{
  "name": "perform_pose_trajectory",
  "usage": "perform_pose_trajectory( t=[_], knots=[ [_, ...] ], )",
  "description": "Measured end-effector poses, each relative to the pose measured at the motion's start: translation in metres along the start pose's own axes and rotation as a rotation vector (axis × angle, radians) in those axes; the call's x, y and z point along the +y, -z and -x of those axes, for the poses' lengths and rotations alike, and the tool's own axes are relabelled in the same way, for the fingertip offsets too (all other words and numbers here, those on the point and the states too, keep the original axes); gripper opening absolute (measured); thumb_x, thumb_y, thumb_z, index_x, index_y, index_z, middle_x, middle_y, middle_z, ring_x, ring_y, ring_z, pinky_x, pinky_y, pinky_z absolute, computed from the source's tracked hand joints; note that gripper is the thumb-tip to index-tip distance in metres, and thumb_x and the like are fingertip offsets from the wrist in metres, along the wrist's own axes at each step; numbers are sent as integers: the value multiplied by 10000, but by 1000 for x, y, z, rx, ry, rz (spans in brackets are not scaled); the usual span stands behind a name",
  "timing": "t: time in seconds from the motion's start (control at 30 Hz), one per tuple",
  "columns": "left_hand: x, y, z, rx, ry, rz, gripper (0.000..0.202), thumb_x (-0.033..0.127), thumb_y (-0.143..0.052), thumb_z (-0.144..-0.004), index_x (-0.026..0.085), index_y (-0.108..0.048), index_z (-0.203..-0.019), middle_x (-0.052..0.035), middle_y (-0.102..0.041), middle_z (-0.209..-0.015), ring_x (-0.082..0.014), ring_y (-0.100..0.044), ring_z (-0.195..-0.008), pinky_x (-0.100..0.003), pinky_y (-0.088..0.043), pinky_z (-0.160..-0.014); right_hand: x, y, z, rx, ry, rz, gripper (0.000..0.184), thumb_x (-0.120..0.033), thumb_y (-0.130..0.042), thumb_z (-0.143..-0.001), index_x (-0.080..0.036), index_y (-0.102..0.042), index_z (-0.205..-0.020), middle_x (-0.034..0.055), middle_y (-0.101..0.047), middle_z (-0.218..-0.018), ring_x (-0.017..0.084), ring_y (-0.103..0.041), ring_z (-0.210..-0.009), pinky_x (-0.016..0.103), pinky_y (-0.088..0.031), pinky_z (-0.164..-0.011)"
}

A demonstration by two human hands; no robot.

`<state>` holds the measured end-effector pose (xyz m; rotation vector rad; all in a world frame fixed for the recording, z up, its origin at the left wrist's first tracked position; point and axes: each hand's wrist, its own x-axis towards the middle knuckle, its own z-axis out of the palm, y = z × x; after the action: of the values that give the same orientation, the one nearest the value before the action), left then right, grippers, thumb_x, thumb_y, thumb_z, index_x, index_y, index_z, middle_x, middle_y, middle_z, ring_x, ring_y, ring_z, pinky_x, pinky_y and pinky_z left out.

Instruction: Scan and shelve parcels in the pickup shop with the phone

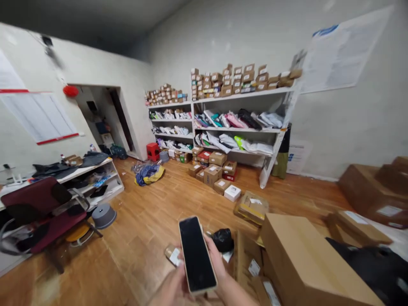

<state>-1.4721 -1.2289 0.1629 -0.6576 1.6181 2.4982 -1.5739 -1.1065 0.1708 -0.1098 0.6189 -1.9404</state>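
Observation:
A smartphone (197,255) with a dark screen and a pale case is held up at the bottom middle of the head view, tilted slightly. Along its right edge my right hand (218,261) grips it, fingers partly behind the case. My left hand (174,280) is closed about the lower left side, and its fingers under the phone are hidden. Beyond the phone, on the floor, lie a small brown parcel (172,255) with a white label and a black plastic bag (222,240).
A large carton (306,250) and flattened cardboard fill the lower right. White shelves (242,96) of boxes and bagged parcels line the back wall, with more boxes (213,174) on the floor. A maroon chair (35,208), a grey stool (104,216) and a cluttered desk (106,160) stand left.

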Motion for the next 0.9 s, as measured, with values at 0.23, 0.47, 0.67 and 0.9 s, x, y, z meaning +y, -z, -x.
perform_pose_trajectory(
  t=[0.23,0.47,0.67,0.9],
  knots=[
    [126,97,-125,-144,13,420,717,648,-600,-780,309,-461,-1397,-91,-628,-1262,-310,-642,-1022,-413,-570,-754,-43,-35,-217,-16,108,108,580,-614,-483,-830,-138,-703,-1080,99,-749,-1011,267,-667,-1005,388,-462,-955],
    [237,215,-307,-197,14,275,824,662,-531,-814,326,-249,-1512,-118,-472,-1448,-356,-589,-1097,-419,-588,-666,-111,-15,-423,171,444,603,522,-420,-848,-600,-223,-674,-1051,21,-724,-986,261,-640,-946,397,-476,-878],
    [328,258,-455,-352,92,181,764,623,-438,-884,377,-105,-1526,-78,-287,-1567,-377,-480,-1236,-374,-589,-631,-188,-16,-554,500,516,487,491,-641,-651,-752,-184,-684,-930,63,-728,-898,261,-648,-868,400,-489,-831],
    [394,257,-631,-430,143,137,670,599,-404,-908,397,-191,-1510,-43,-217,-1594,-381,-442,-1280,-366,-604,-627,-292,34,-675,611,696,572,352,-343,-673,-728,-232,-657,-1062,27,-702,-1065,256,-605,-1049,373,-438,-954]
  ],
)
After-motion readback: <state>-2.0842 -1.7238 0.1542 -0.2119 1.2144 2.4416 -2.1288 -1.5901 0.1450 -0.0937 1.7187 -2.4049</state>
